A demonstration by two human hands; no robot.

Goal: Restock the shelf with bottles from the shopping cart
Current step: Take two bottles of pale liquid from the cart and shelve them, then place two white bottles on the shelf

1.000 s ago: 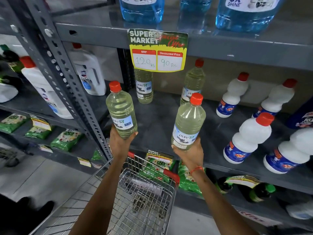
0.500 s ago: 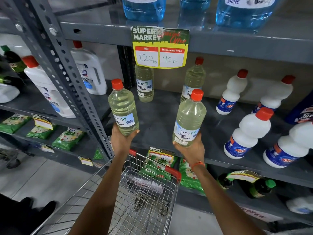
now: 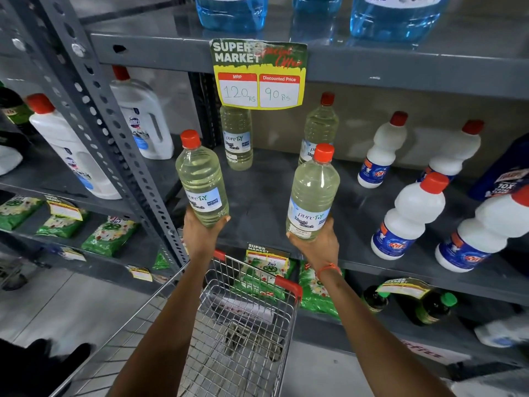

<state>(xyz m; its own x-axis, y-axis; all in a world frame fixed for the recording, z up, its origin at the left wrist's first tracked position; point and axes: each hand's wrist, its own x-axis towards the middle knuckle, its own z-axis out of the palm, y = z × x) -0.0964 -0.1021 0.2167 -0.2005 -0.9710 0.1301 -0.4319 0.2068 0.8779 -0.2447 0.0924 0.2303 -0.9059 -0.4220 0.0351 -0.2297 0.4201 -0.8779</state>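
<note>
My left hand (image 3: 200,234) grips the base of a clear bottle of pale yellow liquid with a red cap (image 3: 201,179), held upright at the front left of the grey middle shelf (image 3: 266,202). My right hand (image 3: 316,246) holds a second, matching bottle (image 3: 313,196) upright over the shelf's front edge. Two more of these bottles stand at the back of the shelf, one under the price sign (image 3: 237,138) and one partly hidden behind the right-hand bottle (image 3: 320,124). The wire shopping cart (image 3: 246,325) stands below my arms.
White red-capped bottles (image 3: 409,213) fill the shelf's right side. A yellow price sign (image 3: 259,75) hangs from the shelf above, which carries blue jugs (image 3: 395,15). A perforated grey upright (image 3: 114,133) borders the left. Green packets (image 3: 108,234) lie on lower shelves.
Both hands have moved the two bottles slightly forward and closer to the middle shelf; the view has shifted a little toward the shelf.
</note>
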